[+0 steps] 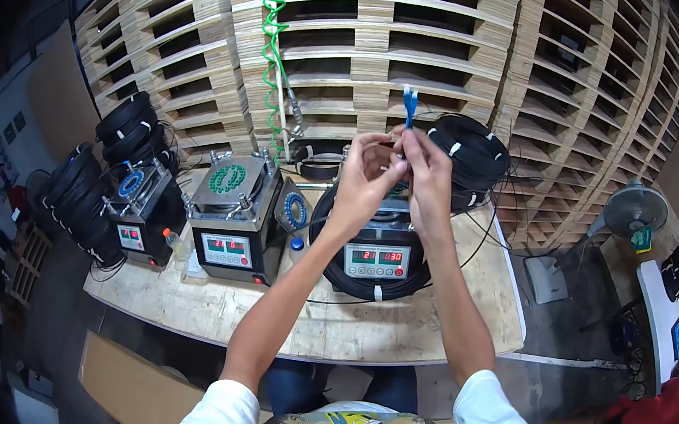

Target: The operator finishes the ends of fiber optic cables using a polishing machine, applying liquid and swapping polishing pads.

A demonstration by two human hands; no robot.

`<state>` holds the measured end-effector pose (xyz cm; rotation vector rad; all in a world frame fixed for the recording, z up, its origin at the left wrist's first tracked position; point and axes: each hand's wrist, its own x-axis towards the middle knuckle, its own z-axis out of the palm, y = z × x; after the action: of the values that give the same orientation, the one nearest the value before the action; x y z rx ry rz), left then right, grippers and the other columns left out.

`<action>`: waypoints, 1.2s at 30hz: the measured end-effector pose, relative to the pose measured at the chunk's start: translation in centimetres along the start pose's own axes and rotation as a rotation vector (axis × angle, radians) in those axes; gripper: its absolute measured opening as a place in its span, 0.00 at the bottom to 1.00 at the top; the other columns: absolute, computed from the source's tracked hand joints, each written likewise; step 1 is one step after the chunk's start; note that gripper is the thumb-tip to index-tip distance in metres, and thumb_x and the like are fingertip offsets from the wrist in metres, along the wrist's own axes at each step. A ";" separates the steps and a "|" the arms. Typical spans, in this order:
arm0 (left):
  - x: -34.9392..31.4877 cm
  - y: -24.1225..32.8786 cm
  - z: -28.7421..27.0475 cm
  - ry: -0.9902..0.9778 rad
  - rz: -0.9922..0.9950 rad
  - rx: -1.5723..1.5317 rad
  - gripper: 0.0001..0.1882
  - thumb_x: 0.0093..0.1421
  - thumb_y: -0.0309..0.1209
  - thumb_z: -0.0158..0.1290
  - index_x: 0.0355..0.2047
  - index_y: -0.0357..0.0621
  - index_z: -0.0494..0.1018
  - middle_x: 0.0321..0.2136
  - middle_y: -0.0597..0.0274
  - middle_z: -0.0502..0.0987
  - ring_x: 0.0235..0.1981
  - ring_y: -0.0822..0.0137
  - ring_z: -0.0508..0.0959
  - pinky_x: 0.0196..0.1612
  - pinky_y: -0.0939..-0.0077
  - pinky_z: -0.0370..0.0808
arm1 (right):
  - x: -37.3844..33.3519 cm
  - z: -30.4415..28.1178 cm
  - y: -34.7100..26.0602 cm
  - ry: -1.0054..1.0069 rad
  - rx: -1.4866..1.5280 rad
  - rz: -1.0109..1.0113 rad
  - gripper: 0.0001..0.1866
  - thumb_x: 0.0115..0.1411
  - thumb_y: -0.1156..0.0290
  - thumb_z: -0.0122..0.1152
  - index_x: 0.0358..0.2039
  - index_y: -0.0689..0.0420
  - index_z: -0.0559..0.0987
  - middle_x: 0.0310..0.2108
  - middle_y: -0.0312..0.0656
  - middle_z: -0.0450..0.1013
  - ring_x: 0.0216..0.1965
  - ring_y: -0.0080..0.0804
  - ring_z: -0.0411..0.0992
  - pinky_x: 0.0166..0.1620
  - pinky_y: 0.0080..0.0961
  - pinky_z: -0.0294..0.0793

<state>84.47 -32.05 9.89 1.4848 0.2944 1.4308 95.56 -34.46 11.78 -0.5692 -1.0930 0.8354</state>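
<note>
Left of you: two grey machines (227, 221) with red number displays stand on the desk (360, 330), with black cable coils (126, 119) stacked beside them.
Left hand: your left hand (366, 175) is raised over the middle machine (381, 254), fingers curled and pressed together on the thin black cable just below its blue tips.
Blue connectors: the blue connectors (409, 101) stick straight up, right above both hands; their long axis runs upright, away from you.
Right hand: your right hand (428, 172) touches the left one, fingertips pinching the same cable; it sits just under the connectors, a shade nearer to them than the left.
Cable run: the cable drops from your hands toward the big black coil (366, 277) ringing the middle machine.
Right of you: another black coil (474, 156) lies behind the right hand, against the stacked wooden pallets (583, 97).
</note>
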 end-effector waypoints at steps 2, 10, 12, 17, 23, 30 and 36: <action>-1.8 0.6 -0.1 -0.019 -0.005 -0.035 0.27 0.58 0.17 0.53 0.58 0.39 0.61 0.42 0.63 0.68 0.39 0.76 0.73 0.45 0.82 0.73 | -2.2 -0.8 1.2 -0.063 0.045 0.032 0.11 0.69 0.66 0.54 0.41 0.61 0.79 0.30 0.31 0.71 0.32 0.15 0.67 0.35 0.14 0.67; -3.4 1.4 -1.8 -0.121 -0.117 0.110 0.24 0.64 0.28 0.54 0.61 0.39 0.67 0.36 0.68 0.64 0.30 0.80 0.69 0.30 0.86 0.71 | -7.8 -2.1 4.0 -0.045 0.215 0.241 0.12 0.68 0.67 0.55 0.41 0.63 0.79 0.26 0.36 0.72 0.26 0.22 0.70 0.30 0.19 0.68; -3.3 1.2 -1.6 -0.104 -0.210 0.066 0.21 0.66 0.31 0.54 0.57 0.35 0.70 0.34 0.67 0.68 0.27 0.79 0.71 0.27 0.85 0.72 | -8.4 -2.5 4.5 -0.069 0.255 0.273 0.12 0.68 0.67 0.54 0.41 0.63 0.79 0.25 0.35 0.71 0.26 0.22 0.70 0.30 0.19 0.68; -4.2 0.8 -1.7 -0.098 -0.310 -0.092 0.15 0.64 0.29 0.56 0.43 0.25 0.75 0.36 0.64 0.73 0.20 0.79 0.72 0.16 0.83 0.67 | -9.1 -2.7 4.2 -0.083 0.220 0.264 0.12 0.69 0.68 0.54 0.41 0.64 0.79 0.26 0.38 0.74 0.27 0.23 0.71 0.30 0.18 0.68; -4.6 0.4 -1.4 -0.021 -0.220 -0.030 0.09 0.61 0.25 0.59 0.38 0.29 0.77 0.35 0.65 0.74 0.21 0.81 0.72 0.18 0.86 0.68 | -9.5 -3.1 3.9 -0.109 0.176 0.293 0.13 0.68 0.69 0.54 0.40 0.67 0.80 0.30 0.42 0.77 0.31 0.25 0.75 0.38 0.19 0.73; -4.7 0.4 -1.3 0.029 -0.221 0.132 0.09 0.58 0.23 0.62 0.36 0.29 0.79 0.34 0.64 0.75 0.23 0.83 0.73 0.22 0.88 0.68 | -10.0 -3.4 3.5 -0.149 0.121 0.315 0.16 0.68 0.66 0.54 0.49 0.66 0.75 0.33 0.43 0.76 0.31 0.28 0.75 0.39 0.23 0.75; -5.3 0.2 -1.0 0.035 -0.191 0.125 0.10 0.56 0.22 0.63 0.38 0.30 0.79 0.31 0.65 0.76 0.29 0.83 0.74 0.27 0.89 0.70 | -8.3 -2.5 1.5 -0.039 0.218 0.188 0.19 0.69 0.64 0.53 0.55 0.59 0.72 0.34 0.37 0.75 0.26 0.21 0.71 0.30 0.20 0.72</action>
<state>82.14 -35.62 6.63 1.4895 0.5411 1.3055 95.59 -40.41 5.29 -0.4777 -0.9782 1.1183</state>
